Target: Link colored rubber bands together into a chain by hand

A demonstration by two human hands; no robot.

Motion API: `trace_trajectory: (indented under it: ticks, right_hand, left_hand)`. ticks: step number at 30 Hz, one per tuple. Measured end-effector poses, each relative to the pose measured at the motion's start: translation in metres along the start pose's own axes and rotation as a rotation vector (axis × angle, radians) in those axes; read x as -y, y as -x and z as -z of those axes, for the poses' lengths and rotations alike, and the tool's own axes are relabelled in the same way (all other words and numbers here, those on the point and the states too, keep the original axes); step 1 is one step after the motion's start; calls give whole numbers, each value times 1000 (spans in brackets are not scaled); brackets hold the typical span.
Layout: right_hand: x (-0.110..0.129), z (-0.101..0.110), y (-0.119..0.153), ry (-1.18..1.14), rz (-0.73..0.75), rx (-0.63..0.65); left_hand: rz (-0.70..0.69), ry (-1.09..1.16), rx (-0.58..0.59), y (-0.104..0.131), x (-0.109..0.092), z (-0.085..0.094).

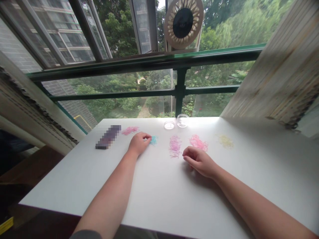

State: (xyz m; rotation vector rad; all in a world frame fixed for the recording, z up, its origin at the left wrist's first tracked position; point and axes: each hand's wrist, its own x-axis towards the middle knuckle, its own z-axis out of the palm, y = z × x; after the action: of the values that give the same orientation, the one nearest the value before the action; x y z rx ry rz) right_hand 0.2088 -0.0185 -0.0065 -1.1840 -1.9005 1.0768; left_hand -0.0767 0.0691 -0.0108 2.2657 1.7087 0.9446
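My left hand [140, 143] rests on the white table [154, 192], its fingertips pinched at the edge of a small blue pile of thin loops [154, 140]. Whether a loop is between them is too small to tell. My right hand [199, 161] is curled over the table, below a bright pink pile [198, 142] and right of a purple-pink pile [175, 146]; its thumb and index finger are a little apart, with nothing visible between them. A yellow pile [225, 140] lies farther right, and another pink pile [130, 130] is at the left.
A clear round container [182, 120] and a clear round lid or dish [169, 125] stand at the back edge. A dark pixelated oblong item [108, 137] lies at the left. Behind are a green window rail [149, 61] and a round fan [183, 24].
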Motion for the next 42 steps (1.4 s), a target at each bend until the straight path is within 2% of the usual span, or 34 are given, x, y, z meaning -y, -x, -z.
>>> trace_trajectory:
  ticks: [13,26,34,42]
  right_hand:
    - [-1,0,0,-61,-5,28]
    - [-3,0,1,3,9,20]
    - [-2,0,0,-18,-10,26]
    - [-3,0,0,-47,-13,27]
  left_hand:
    - [-37,18,33,1,-1,-1]
    - [-88,-3,86,1,-6,-1]
    - [-49,-23,135,2,-11,1]
    - [-32,-67,120,3,-13,2]
